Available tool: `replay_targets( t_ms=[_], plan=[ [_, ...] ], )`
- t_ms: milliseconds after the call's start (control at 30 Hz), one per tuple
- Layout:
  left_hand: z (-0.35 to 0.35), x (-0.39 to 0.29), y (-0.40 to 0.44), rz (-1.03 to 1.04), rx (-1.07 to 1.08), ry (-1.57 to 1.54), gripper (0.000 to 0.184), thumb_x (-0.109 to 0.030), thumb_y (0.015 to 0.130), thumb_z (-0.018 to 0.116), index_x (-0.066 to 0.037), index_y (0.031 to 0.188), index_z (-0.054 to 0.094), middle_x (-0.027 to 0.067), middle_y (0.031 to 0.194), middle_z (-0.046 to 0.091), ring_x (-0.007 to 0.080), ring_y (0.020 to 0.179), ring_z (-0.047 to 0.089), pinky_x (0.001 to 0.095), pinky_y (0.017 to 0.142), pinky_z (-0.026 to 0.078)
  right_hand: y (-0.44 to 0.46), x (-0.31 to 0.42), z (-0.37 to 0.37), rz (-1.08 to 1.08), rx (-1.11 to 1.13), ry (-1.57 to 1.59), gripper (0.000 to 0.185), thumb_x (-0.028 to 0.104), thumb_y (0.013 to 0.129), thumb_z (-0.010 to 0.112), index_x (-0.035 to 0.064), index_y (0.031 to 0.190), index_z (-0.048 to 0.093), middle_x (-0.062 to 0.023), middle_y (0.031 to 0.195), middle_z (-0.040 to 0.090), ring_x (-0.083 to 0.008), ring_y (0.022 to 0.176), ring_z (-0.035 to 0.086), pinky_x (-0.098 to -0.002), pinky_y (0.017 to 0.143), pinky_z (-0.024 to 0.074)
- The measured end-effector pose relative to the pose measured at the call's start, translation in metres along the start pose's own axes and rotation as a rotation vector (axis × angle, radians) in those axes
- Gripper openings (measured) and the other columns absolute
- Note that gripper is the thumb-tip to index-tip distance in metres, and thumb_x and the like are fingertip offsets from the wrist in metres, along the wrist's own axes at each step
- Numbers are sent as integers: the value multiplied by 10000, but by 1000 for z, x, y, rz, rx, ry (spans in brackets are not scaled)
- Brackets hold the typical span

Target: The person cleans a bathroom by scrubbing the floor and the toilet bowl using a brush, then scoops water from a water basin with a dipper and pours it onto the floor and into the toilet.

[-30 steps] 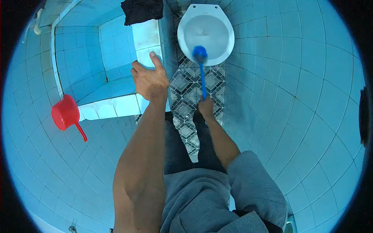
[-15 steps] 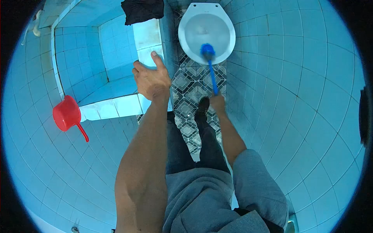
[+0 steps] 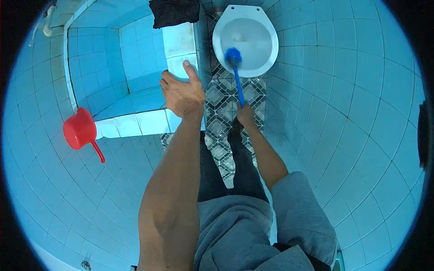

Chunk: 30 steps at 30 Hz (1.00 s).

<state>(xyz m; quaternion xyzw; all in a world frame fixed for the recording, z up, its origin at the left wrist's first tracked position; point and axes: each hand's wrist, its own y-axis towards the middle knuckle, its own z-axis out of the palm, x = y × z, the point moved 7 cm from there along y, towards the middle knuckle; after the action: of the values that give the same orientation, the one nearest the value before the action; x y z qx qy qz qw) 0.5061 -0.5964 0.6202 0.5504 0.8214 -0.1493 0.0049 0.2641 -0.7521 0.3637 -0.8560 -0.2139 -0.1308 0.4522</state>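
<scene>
My right hand [image 3: 245,114] is closed round the handle end of a blue toilet brush [image 3: 239,86]. The brush's round bristle head lies over the front left part of the white toilet bowl's [image 3: 272,45] rim and inner wall. My left hand [image 3: 183,95] is above the corner of the tiled tank ledge [image 3: 151,123], thumb stretched out and fingers apart, with nothing in it. Whether its palm rests on the ledge I cannot tell.
A red dipper [image 3: 80,129] sits at the ledge's left corner, its handle pointing down. A dark cloth [image 3: 175,12] lies on the far ledge. Blue tiled walls [image 3: 334,90] close in on the right; the patterned floor [image 3: 218,127] is narrow. A tap [image 3: 48,25] is at upper left.
The brush head has moved left along the bowl's front, and my right hand has shifted slightly left with it. The whole view has slid a little to the right; my left hand keeps its pose.
</scene>
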Motion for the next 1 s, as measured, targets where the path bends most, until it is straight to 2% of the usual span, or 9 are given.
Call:
replay_targets(
  t_ms=[200, 267, 400, 433, 500, 667, 833, 900, 1000],
  plan=[
    [5, 2, 0, -12, 35, 8, 765, -641, 938, 374, 43, 1272, 456, 247, 1143, 572, 366, 1024, 626, 494, 839, 523, 62, 72, 27, -8, 48, 204, 450, 395, 945, 535, -41, 1001, 630, -295, 990, 656, -475, 990, 620, -517, 851, 480],
    [8, 5, 1, -10, 9, 29, 768, -640, 940, 369, 44, 1279, 450, 252, 1144, 569, 372, 1029, 624, 492, 846, 523, 54, 84, 15, -3, 44, 103, 423, 365, 973, 497, -20, 1109, 605, -349, 1015, 624, -499, 1004, 608, -538, 870, 483],
    [2, 1, 0, -8, -9, 7, 761, -632, 941, 381, 47, 1278, 449, 255, 1131, 568, 383, 1023, 625, 494, 855, 524, 2, 27, 9, -66, 30, -104, 419, 375, 971, 497, 1, 1136, 588, -314, 998, 647, -495, 966, 618, -551, 840, 485],
    [3, 2, 0, -3, 5, 4, 757, -626, 942, 388, 48, 1282, 447, 255, 1132, 568, 384, 1029, 623, 493, 860, 524, -15, 6, 2, 48, 14, -91, 414, 381, 963, 508, 13, 1138, 582, -299, 980, 658, -492, 944, 623, -552, 817, 485],
    [3, 2, 1, -5, 15, 2, 752, -620, 943, 394, 48, 1286, 445, 255, 1132, 568, 384, 1035, 621, 492, 866, 523, -31, -43, -10, 94, -12, -95, 383, 352, 961, 517, 10, 1119, 585, -312, 962, 652, -492, 933, 623, -561, 801, 487],
    [4, 3, 1, 6, 3, -24, 737, -617, 942, 398, 46, 1257, 465, 255, 1131, 568, 384, 1022, 622, 496, 858, 520, -29, -114, -88, 48, -192, -270, 412, 344, 963, 509, -32, 1124, 553, -297, 852, 663, -483, 839, 647, -549, 758, 507],
    [3, 4, 0, 10, 5, 1, 740, -618, 941, 399, 47, 1258, 466, 255, 1120, 572, 384, 1010, 628, 495, 838, 531, 11, -98, -134, 35, -259, -305, 418, 332, 967, 501, -59, 1105, 553, -309, 855, 660, -479, 847, 649, -552, 751, 507],
    [4, 1, 0, 13, -7, -6, 739, -619, 941, 398, 45, 1257, 468, 252, 1115, 575, 382, 1011, 629, 496, 836, 532, 14, -92, -124, -11, -184, -259, 419, 328, 975, 489, -56, 1133, 542, -302, 884, 664, -482, 860, 648, -559, 755, 505],
    [2, 3, -1, 3, -26, -23, 739, -621, 940, 399, 48, 1244, 476, 256, 1123, 578, 386, 1010, 630, 502, 829, 532, -26, -102, -73, 71, -158, -235, 386, 323, 975, 490, -22, 1137, 547, -291, 906, 664, -493, 858, 640, -567, 762, 503]
  ],
)
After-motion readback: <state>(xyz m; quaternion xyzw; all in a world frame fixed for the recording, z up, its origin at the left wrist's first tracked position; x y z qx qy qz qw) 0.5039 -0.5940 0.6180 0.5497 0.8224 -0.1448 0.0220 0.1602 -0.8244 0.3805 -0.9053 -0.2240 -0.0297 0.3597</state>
